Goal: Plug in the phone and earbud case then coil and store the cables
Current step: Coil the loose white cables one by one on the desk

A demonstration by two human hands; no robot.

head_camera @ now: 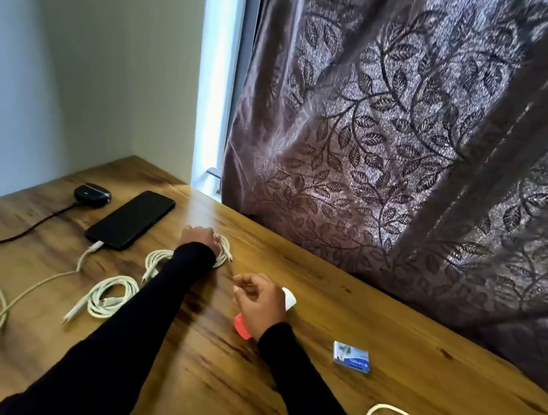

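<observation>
Left fingers (pixel 209 234) grip coiled cable (pixel 224 251) on wooden table (pixel 277 397); right fingers (pixel 245 290) loosely curled.

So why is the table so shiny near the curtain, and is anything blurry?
Head view: daylight from the window gap beside the curtain glares off the table; the right hand looks slightly smeared; the wide lens tilts the wall and curtain.

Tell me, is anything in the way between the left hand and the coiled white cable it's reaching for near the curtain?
Nothing visible is. The left hand already rests on the coiled white cable, its fingers over the loops on the wooden table. The phone lies off to the side, clear of that reach.
</observation>
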